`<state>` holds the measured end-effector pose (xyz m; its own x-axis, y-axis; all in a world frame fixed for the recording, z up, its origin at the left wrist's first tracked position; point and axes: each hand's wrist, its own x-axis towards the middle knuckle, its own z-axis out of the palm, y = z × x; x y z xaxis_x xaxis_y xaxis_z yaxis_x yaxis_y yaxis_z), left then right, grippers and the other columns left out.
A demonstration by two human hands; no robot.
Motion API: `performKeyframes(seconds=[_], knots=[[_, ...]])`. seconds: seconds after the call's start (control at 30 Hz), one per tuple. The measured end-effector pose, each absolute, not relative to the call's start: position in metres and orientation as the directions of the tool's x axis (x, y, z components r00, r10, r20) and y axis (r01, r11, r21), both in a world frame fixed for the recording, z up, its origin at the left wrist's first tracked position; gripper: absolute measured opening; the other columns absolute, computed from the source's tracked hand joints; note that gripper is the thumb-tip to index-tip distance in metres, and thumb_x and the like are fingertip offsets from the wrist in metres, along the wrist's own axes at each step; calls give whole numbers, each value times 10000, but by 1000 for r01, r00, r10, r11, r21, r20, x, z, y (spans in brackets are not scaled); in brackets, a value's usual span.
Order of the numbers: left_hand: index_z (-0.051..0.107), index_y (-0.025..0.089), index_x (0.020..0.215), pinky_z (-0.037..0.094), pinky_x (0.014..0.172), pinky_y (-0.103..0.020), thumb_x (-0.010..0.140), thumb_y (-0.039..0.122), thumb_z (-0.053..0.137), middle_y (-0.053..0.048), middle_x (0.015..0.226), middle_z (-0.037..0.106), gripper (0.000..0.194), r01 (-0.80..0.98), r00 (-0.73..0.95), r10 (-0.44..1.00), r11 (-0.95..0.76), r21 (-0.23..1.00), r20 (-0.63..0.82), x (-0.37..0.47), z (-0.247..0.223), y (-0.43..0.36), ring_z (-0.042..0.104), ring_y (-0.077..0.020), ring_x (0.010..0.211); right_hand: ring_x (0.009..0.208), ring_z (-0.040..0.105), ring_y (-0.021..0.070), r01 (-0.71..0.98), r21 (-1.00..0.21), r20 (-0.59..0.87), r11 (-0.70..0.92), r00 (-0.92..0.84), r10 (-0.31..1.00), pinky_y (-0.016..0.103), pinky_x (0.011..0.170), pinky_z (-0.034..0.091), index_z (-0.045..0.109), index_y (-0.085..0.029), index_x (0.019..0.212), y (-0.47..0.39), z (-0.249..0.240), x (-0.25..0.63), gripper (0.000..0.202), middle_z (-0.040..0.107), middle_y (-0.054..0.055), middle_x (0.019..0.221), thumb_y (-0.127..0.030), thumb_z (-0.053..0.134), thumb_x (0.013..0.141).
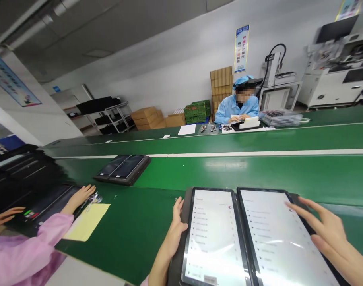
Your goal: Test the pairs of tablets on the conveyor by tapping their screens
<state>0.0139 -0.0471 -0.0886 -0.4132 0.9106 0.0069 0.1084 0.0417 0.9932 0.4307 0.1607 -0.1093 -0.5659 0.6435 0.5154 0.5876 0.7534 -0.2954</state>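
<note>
**Pair of lit tablets in a dark tray, a hand at each side**

Head view:
- Left tablet (214,238) and right tablet (276,234): side by side in a dark tray (186,210), low in my view at the near side of the green workbench (130,226). Each screen shows a settings-style list with a toggle near the top.
- Left hand (173,230): against the tray's left edge, thumb at the rim. I cannot tell whether its fingers close underneath.
- Right hand (330,230): apart from the left, fingers spread and clamped on nothing, index finger reaching over the right tablet's toggle (291,210). Contact: cannot be told.
- Handling note, my judgement: brace the tray with the left hand, tap squarely with one fingertip, and keep thumb and palm off the glass. Glare washes out the lower lists; a small change of viewing angle should help reading.
- Surroundings: a co-worker's pink sleeve (29,254) beside a yellow sheet (92,220); a second tray with two dark-screened tablets (129,166) farther off; a person in blue (224,111) seated opposite.
</note>
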Motion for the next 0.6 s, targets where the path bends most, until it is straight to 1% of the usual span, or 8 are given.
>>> performKeyframes(seconds=[0.13, 0.23, 0.3, 0.37, 0.43, 0.47, 0.53, 0.6], knots=[[127, 282, 1613, 60, 1274, -556, 766, 301, 626, -124, 1660, 253, 984, 271, -407, 914, 126, 954, -5, 22, -70, -47, 146, -350, 1561, 1432, 336, 451, 386, -124, 431, 914, -809, 400, 753, 1085, 324, 444, -494, 1520, 122, -55, 399, 504, 242, 14, 1654, -582, 366, 1030], [55, 303, 1621, -87, 1229, -630, 745, 320, 748, -153, 1657, 255, 1116, 416, -418, 908, 189, 889, 3, 33, -57, -49, 137, -390, 1557, 1439, 332, 442, 255, -39, 379, 966, -891, 251, 787, 1081, 285, 403, -498, 1539, 114, -41, 380, 522, 203, 38, 1670, -578, 458, 1026], [27, 290, 1623, -116, 1211, -653, 735, 396, 810, -173, 1668, 219, 1188, 424, -404, 915, 208, 881, -22, 37, -53, -49, 129, -406, 1555, 1435, 344, 441, 210, -40, 342, 977, -916, 211, 798, 1080, 271, 417, -496, 1532, 114, -42, 376, 520, 205, 45, 1671, -578, 485, 1023], [84, 238, 1618, -30, 1245, -623, 778, 583, 768, -203, 1668, 202, 1137, 312, -432, 902, 158, 937, -9, 39, -54, -47, 135, -389, 1559, 1423, 366, 440, 204, -52, 318, 977, -924, 210, 804, 1080, 260, 466, -497, 1503, 115, -45, 378, 498, 220, 42, 1667, -580, 511, 1014], [166, 192, 1594, 99, 1267, -571, 842, 780, 572, -226, 1652, 236, 1038, 167, -513, 858, 69, 984, 27, 40, -57, -45, 187, -355, 1554, 1407, 388, 431, 220, -69, 316, 973, -921, 230, 805, 1092, 229, 563, -497, 1425, 117, -47, 384, 421, 274, 22, 1648, -562, 518, 1012], [217, 186, 1575, 150, 1268, -546, 860, 828, 477, -225, 1638, 270, 995, 117, -562, 826, 31, 993, 41, 41, -58, -44, 230, -340, 1544, 1398, 399, 427, 231, -85, 331, 969, -911, 246, 804, 1109, 189, 635, -490, 1349, 118, -46, 388, 363, 320, 7, 1628, -550, 507, 1014], [358, 199, 1509, 228, 1258, -503, 889, 819, 436, -197, 1586, 378, 880, 94, -662, 745, -26, 995, 82, 42, -58, -46, 341, -314, 1498, 1367, 433, 415, 269, -156, 402, 951, -862, 309, 774, 1157, 90, 762, -442, 1133, 120, -42, 396, 338, 445, -7, 1549, -531, 454, 1025], [527, 207, 1381, 368, 1192, -455, 881, 731, 580, -162, 1431, 557, 726, 140, -755, 637, -74, 987, 155, 43, -54, -51, 511, -293, 1366, 1294, 505, 382, 310, -305, 500, 900, -753, 429, 695, 1210, 60, 799, -365, 941, 120, -37, 403, 463, 574, 38, 1409, -508, 372, 1043]])
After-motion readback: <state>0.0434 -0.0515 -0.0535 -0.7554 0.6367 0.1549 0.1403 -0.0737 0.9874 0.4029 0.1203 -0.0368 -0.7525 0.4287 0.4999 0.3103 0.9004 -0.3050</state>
